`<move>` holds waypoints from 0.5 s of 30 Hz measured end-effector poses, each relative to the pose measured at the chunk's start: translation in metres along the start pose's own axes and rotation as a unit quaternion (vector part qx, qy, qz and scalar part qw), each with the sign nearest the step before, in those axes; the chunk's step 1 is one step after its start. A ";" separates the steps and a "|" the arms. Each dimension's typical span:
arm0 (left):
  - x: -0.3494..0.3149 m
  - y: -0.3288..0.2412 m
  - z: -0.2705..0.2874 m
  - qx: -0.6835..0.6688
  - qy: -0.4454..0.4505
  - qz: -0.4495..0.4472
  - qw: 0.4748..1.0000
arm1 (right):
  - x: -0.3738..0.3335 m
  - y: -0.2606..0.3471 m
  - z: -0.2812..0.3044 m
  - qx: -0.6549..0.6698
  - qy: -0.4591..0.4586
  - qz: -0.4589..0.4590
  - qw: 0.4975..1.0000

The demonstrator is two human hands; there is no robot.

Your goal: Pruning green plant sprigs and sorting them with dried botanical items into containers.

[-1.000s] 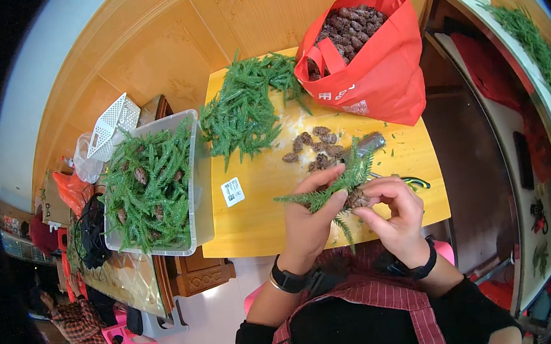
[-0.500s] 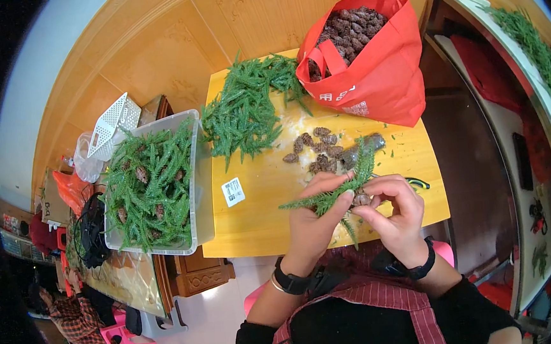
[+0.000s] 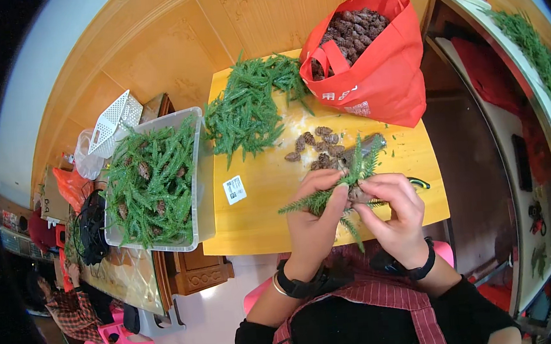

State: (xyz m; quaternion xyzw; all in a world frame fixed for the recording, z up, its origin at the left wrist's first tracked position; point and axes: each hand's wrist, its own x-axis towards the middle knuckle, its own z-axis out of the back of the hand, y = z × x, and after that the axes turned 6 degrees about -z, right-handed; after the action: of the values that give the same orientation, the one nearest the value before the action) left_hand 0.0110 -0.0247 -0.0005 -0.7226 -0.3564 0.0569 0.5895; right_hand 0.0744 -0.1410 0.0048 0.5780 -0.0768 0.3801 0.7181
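Observation:
Between thumb and fingers, my left hand (image 3: 316, 226) grips a green artificial pine sprig (image 3: 308, 203) whose needled branches spread out over the near part of the yellow table. My right hand (image 3: 398, 214) pinches a brown pine cone (image 3: 359, 195) against the middle of that sprig; fingers and needles partly cover the cone. Just beyond my hands lie several loose pine cones (image 3: 324, 140) and a dark cylindrical thing (image 3: 374, 142), partly hidden by the sprig. A tool's black and green handle (image 3: 419, 182) shows to the right of my right hand.
A red bag (image 3: 384, 75) full of pine cones stands at the table's back right. Green sprigs (image 3: 242, 110) are heaped at the back left. A clear plastic bin (image 3: 202, 177) holds sprigs with cones. A white label (image 3: 234, 190) lies nearby. Another person (image 3: 68, 311) sits far left.
The sprig has turned in my left hand, a branch now pointing more upright. My right fingers have shifted inward, bringing the pine cone deeper among the branches.

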 end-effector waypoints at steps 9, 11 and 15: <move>0.000 0.008 0.006 0.019 -0.025 -0.056 0.998 | 0.002 0.005 -0.003 0.006 -0.002 -0.016 1.000; 0.003 0.010 0.010 0.077 -0.018 -0.107 0.991 | 0.003 0.006 -0.003 0.011 0.000 -0.016 1.000; -0.001 0.004 0.006 0.142 -0.012 -0.161 0.977 | 0.004 0.007 -0.003 0.010 0.006 -0.008 1.000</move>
State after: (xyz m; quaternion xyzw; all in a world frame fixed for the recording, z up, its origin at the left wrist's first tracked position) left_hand 0.0086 -0.0208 -0.0063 -0.5638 -0.4629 0.0200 0.6837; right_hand 0.0717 -0.1362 0.0114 0.5838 -0.0645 0.3786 0.7153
